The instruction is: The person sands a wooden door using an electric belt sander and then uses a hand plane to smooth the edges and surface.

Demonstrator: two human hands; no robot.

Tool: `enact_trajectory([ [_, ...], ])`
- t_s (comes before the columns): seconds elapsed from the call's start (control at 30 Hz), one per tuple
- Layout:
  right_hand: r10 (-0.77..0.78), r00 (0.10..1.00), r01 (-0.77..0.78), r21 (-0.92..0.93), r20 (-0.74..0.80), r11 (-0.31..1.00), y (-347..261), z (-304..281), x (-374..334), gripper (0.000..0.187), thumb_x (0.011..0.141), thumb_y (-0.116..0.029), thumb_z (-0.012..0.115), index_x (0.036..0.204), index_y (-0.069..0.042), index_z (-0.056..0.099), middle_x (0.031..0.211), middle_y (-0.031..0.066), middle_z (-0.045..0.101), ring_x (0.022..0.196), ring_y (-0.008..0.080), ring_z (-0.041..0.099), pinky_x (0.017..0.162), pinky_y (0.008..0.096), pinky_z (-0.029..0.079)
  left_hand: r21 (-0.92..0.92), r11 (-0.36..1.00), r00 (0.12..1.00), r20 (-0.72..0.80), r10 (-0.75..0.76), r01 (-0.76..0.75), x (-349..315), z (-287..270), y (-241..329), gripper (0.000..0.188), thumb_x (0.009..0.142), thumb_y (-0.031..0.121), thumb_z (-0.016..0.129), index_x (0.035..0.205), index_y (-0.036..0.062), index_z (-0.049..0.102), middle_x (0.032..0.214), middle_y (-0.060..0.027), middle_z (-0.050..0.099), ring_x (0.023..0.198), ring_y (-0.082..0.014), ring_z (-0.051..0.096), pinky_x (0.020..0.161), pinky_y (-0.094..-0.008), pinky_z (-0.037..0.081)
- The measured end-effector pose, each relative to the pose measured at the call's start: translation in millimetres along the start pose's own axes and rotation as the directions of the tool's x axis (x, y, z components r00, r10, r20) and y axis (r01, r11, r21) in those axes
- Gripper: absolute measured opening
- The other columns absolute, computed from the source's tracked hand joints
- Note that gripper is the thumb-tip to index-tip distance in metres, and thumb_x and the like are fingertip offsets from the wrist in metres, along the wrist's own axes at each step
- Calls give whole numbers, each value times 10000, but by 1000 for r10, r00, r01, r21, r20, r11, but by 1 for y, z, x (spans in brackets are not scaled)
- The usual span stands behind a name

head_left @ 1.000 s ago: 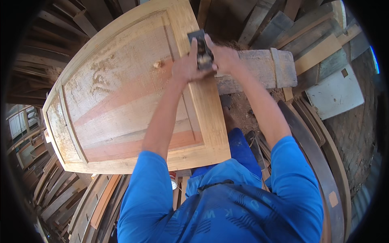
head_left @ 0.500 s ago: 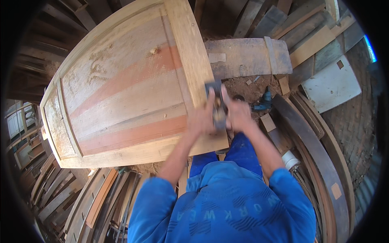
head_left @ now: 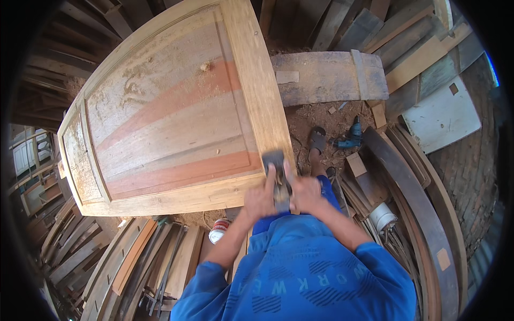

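Note:
A hand plane with a dark sole sits at the near right corner of a panelled wooden door, its front end over the pale frame. My left hand wraps around the plane's left side, thumb up along its top. On the other side my right hand grips it too, thumb pointing forward. The plane's rear end reaches past the door's edge towards my body. Wood dust and small shavings lie over the door's panel, which has reddish and pale bands.
A dusty board extends beyond the door's right side. On the shaving-strewn ground lies a teal power drill. Long curved timbers lie at the right, near a white bucket. Another bucket stands below the door. Stacked planks surround the area.
Both my hands have drawn the plane back towards my body, along the door's right-hand frame to its near corner. My sandalled foot and the bucket below the door have come into sight.

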State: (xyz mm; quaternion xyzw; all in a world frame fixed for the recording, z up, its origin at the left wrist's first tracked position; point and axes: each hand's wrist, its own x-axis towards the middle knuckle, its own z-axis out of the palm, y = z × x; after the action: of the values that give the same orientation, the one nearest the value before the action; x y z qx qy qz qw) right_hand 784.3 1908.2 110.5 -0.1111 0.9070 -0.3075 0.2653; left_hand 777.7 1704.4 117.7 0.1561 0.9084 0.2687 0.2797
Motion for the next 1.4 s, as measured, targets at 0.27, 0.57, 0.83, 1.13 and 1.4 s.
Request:
enact_trajectory([
  [0.27, -70, 952, 14, -187, -297, 982, 23, -111, 192, 1100, 682, -136, 739, 1633, -110, 186, 867, 235, 710, 829, 454, 691, 766, 525, 550, 157, 987, 992, -128, 3, 17, 196, -120, -22, 1351, 708, 752, 749, 1651, 67, 68, 1029, -297, 714, 897, -473, 706, 781, -520, 565],
  [0.57, -99, 970, 86, -66, -222, 994, 16, 6, -21, 1248, 599, -200, 763, 1646, -25, 108, 733, 170, 689, 638, 353, 697, 618, 486, 547, -18, 999, 999, 32, 42, -42, 1, 15, 11, 1409, 660, 834, 732, 1627, -13, 155, 1076, -326, 688, 814, -467, 722, 681, -520, 586],
  [0.83, 124, 947, -116, 42, -298, 992, -15, -124, 106, 957, 803, -318, 819, 1572, -22, 332, 1047, 282, 714, 942, 401, 725, 826, 464, 574, 265, 953, 762, -584, 278, -145, 102, -123, 9, 989, 784, 578, 795, 1495, -7, 435, 960, -224, 705, 828, -424, 691, 747, -470, 563],
  [1.13, 664, 710, 67, 961, -235, 268, 41, -93, -28, 333, 1034, -411, 628, 1026, -79, 637, 814, 0, 616, 537, 95, 503, 479, 253, 410, -772, 176, 786, 565, -251, 611, -90, 103, -2, 498, 983, 431, 705, 1289, 54, 597, 1169, -101, 658, 1012, -168, 627, 848, -354, 527],
  [1.4, 447, 830, 34, 830, -334, 557, 16, -111, -4, 331, 1040, -392, 619, 1047, -65, 664, 783, 8, 621, 601, 85, 552, 515, 265, 437, -711, -634, 853, 93, -513, -304, -25, 149, 1, 677, 940, 299, 775, 1501, 152, 426, 1429, -59, 553, 1342, -292, 527, 1098, -540, 464],
])
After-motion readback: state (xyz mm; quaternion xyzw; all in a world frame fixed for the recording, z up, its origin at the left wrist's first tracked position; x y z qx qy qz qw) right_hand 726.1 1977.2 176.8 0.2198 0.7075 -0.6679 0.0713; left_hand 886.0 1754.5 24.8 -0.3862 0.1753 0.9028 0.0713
